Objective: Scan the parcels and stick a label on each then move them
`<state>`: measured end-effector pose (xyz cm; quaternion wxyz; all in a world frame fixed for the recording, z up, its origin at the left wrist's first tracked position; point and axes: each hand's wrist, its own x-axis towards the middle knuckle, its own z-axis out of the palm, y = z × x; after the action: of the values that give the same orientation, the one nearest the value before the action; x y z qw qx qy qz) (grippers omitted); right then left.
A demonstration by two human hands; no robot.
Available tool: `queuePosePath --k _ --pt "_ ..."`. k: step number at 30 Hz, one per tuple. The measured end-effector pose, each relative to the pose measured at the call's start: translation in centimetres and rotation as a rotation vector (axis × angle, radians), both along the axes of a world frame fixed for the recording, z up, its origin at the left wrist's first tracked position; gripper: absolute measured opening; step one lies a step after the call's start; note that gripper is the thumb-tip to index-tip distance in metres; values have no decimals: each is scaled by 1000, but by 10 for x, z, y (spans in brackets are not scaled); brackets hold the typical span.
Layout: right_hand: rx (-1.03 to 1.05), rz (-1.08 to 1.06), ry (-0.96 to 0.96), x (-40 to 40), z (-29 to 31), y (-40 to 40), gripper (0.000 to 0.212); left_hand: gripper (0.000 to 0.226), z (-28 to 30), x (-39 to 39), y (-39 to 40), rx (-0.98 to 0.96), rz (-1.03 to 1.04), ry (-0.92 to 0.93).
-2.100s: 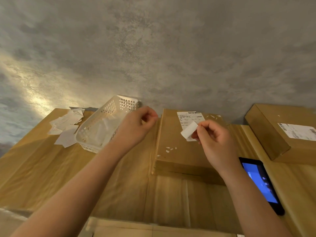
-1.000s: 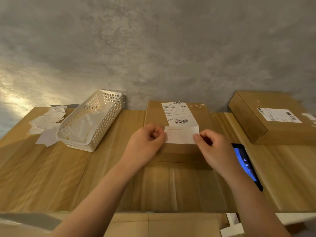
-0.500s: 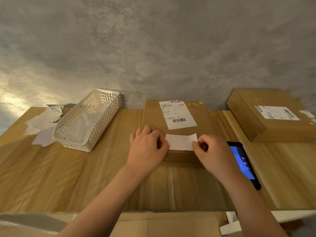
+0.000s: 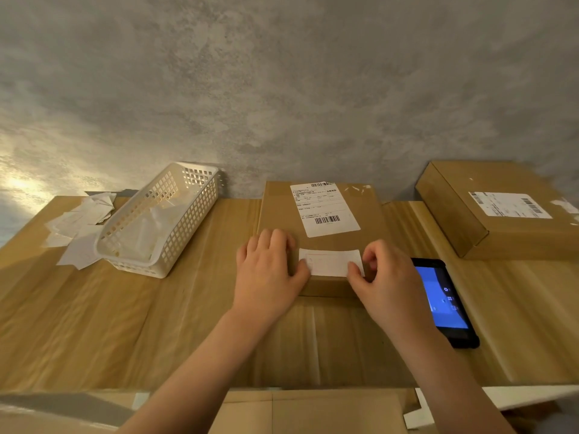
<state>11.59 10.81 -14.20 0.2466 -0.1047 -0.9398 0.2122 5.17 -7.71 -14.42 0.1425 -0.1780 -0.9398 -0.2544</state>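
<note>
Dim, warm illumination: you see a bright patch on the wall (image 4: 18, 183) at the left of the frame. Your forearms cast soft shadows on the surface (image 4: 94, 324). Wide-angle distortion bows the edges; the phone screen (image 4: 438, 296) glows blue.

Both forearms reach forward, bare. Left hand (image 4: 266, 274) palm down, fingers (image 4: 275, 242) straight, pressing flat. Right hand (image 4: 387, 286) curled, thumb and forefinger pinching.
</note>
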Motion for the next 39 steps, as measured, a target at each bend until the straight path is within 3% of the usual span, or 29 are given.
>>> queuePosePath --k 5,11,19,23,27,32,35,39 --pt "187 80 49 3 -4 -8 42 41 3 13 6 -148 -174 245" --pt "410 175 -238 14 -24 -10 70 60 -13 25 3 -367 -234 120" --pt "379 217 -226 15 -25 -8 76 66 -17 24 -2 -448 -229 86" --pt "15 196 -149 17 -16 1 73 69 -7 25 -8 -323 -208 31" --pt "-417 26 9 17 0 26 56 55 6 11 -31 165 -95 -69" --pt "-959 -114 -100 6 -4 47 41 37 -6 -19 -48 797 124 -577" --pt "-1031 -138 -192 3 -12 46 47 36 -13 -16 -41 747 173 -754" --pt "-1195 -91 -179 -1 -20 50 43 32 -18 -8 -37 806 253 -768"
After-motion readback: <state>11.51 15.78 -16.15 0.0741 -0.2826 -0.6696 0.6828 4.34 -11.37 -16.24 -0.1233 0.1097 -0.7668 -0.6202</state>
